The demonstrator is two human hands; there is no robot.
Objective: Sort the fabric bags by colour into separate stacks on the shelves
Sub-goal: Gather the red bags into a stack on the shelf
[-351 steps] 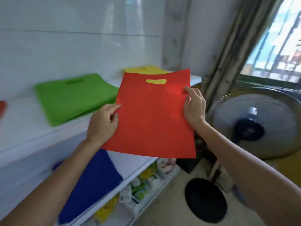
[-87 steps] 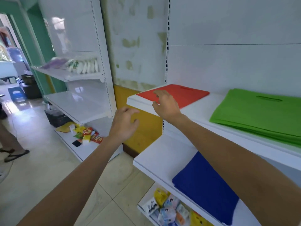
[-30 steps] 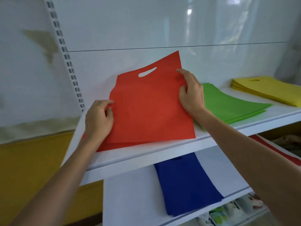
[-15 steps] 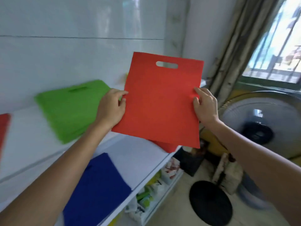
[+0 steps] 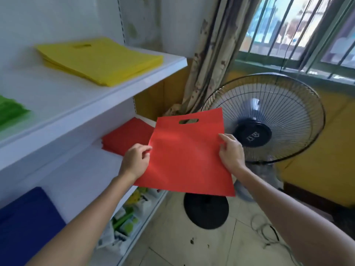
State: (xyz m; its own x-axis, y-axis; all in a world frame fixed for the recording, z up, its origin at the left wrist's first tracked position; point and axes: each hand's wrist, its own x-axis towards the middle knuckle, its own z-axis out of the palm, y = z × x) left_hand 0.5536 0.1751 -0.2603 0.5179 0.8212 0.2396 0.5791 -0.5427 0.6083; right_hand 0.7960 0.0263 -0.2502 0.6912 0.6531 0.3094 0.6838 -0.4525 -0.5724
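White shelving (image 5: pixel 107 89) on the left, fan (image 5: pixel 263 120) far right. Red bag (image 5: pixel 188 154) held in air in front of the middle shelf, long axis near-to-far, handle slot at far end. Left hand (image 5: pixel 134 162) and right hand (image 5: pixel 231 152) pinch its side edges. Red stack (image 5: pixel 124 139) just left.

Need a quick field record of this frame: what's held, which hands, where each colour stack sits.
held: flat red fabric bag with cut-out handle, in the air
left hand: pinches its left edge
right hand: pinches its right edge
upper shelf: stack of yellow fabric bags; stack of green fabric bags
lower shelf: stack of red fabric bags; stack of blue fabric bags
behind bag: standing wire-cage fan
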